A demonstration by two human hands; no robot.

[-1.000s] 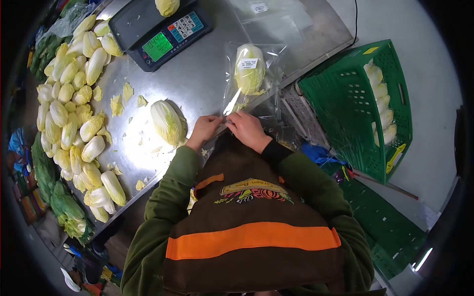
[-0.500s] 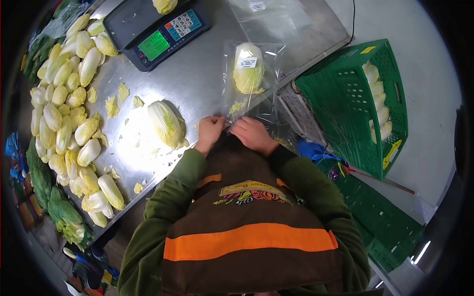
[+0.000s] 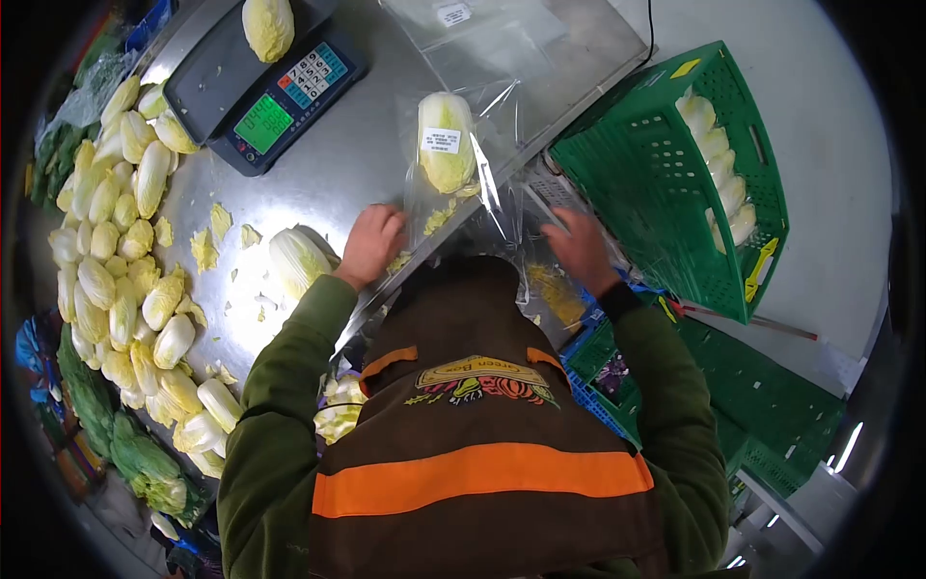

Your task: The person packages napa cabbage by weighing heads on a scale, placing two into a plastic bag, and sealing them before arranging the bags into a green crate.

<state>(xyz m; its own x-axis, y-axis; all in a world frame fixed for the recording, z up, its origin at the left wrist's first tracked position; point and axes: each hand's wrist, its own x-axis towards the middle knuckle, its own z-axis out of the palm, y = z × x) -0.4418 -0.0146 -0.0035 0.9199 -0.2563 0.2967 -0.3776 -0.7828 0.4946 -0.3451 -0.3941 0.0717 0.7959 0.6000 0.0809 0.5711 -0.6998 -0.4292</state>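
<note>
A Chinese cabbage (image 3: 446, 145) with a white label lies in a clear plastic bag (image 3: 502, 179) at the table's edge. The bag's loose end hangs over the edge towards my apron. My left hand (image 3: 374, 246) is just left of the bag, over the table edge, its fingers loosely bent and apart, with nothing visible in them. To the right of the bag, past the edge, my right hand (image 3: 581, 249) has its fingers closed on a thin pale strip (image 3: 545, 205); what the strip is made of I cannot make out. An unbagged cabbage (image 3: 297, 259) lies beside my left forearm.
A scale (image 3: 280, 106) with a lit green display bears another cabbage (image 3: 268, 27). Many cabbages (image 3: 123, 241) are heaped on the left. Flat labelled bags (image 3: 482, 43) lie at the far end. A tilted green crate (image 3: 641, 174) holds cabbages on the right.
My hands have parted from the bag's loose end: the left moved left, the right moved right with a thin strip. The camera view has shifted, and more of the scale's cabbage shows.
</note>
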